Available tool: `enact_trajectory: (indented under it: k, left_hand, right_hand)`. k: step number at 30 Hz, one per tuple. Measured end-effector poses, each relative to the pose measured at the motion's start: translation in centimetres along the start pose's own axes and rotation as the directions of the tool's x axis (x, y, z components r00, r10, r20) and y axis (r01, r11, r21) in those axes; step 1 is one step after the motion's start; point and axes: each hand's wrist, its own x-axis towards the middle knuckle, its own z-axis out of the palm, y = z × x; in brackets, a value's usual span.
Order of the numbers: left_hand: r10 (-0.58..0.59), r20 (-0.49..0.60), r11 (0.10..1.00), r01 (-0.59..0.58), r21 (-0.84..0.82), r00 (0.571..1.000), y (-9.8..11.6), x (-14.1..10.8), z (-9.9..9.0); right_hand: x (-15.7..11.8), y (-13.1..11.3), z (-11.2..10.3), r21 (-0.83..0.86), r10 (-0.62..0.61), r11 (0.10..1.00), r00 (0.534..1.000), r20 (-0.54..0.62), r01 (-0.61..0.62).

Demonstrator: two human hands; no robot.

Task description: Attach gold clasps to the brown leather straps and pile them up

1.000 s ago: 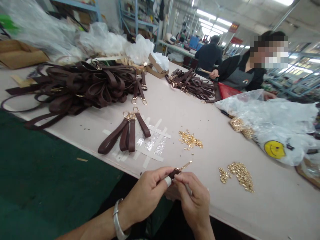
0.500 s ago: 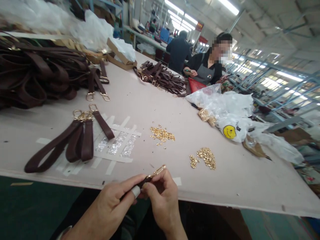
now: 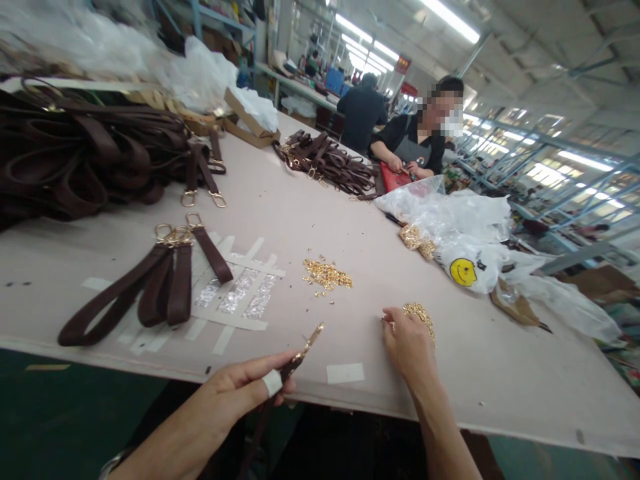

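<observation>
Across to the gold pieces (image 3: 421, 312) went the right hand (image 3: 411, 341), its grip hidden; the left hand (image 3: 237, 393) pinched a brown strap (image 3: 291, 367) by the table's (image 3: 350, 333) edge, tail lost in shadow. One carton (image 3: 247, 137) held white wrapping (image 3: 259, 110).

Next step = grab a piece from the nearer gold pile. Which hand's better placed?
Right, I'd say. The right hand is at the nearer gold pile, fingers beside its visible part. The left hand is farther off and occupied, pinching a brown strap.
</observation>
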Motion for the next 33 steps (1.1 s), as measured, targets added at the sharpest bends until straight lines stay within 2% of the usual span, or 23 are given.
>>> enact_trajectory:
  k: [4,10,14,18,22,24,25,26,28,29,30,33]
  left_hand:
    - [0.032,0.073,0.995,-0.024,-0.096,0.997,0.9,-0.1,1.1]
    - [0.133,0.042,0.985,-0.127,-0.12,0.99,0.7,0.7,1.6]
    - [0.177,0.0,0.983,-0.177,-0.05,0.984,0.1,1.1,1.2]
    - [0.214,0.011,0.976,-0.215,0.024,0.977,-0.1,1.1,1.0]
    - [0.248,0.017,0.966,-0.249,0.068,0.969,-0.1,1.1,0.9]
    - [0.261,0.006,0.963,-0.261,0.069,0.965,0.0,1.2,1.0]
    - [0.269,-0.001,0.961,-0.269,0.069,0.963,0.0,1.3,1.0]
    - [0.279,-0.006,0.958,-0.277,0.072,0.96,0.1,1.4,1.1]
    - [0.301,-0.014,0.951,-0.299,0.074,0.954,0.1,1.6,1.3]
    - [0.312,-0.017,0.948,-0.31,0.078,0.95,0.1,1.7,1.4]
    - [0.323,-0.02,0.943,-0.32,0.089,0.946,0.1,1.8,1.4]
    - [0.358,-0.032,0.925,-0.35,0.146,0.933,0.0,1.8,1.4]
  right_hand:
    - [0.8,0.0,-0.3,-0.104,-0.113,0.987,0.988,0.101,0.124]
    - [1.6,0.4,-0.5,-0.163,-0.206,0.959,0.964,0.167,0.233]
    - [1.9,0.3,0.0,-0.161,-0.197,0.962,0.97,0.141,0.219]
    - [2.1,0.6,0.6,-0.119,-0.167,0.977,0.982,0.086,0.176]
    - [1.9,0.8,1.2,-0.015,-0.142,0.99,0.989,0.036,0.142]
    - [1.2,-0.4,1.2,0.13,-0.094,0.987,0.996,0.007,0.093]
    - [0.6,-1.5,1.1,0.278,-0.055,0.959,0.999,0.0,0.052]
    - [-0.1,-2.9,1.0,0.454,-0.013,0.891,1.0,0.008,0.008]
    - [-1.8,-6.3,0.7,0.767,0.048,0.637,0.998,0.051,-0.07]
    - [-2.6,-8.1,0.6,0.842,0.05,0.534,0.997,0.065,-0.082]
    - [-3.3,-9.7,0.5,0.88,0.037,0.469,0.997,0.063,-0.073]
    - [-4.7,-12.9,0.4,0.91,-0.024,0.415,1.0,0.01,0.001]
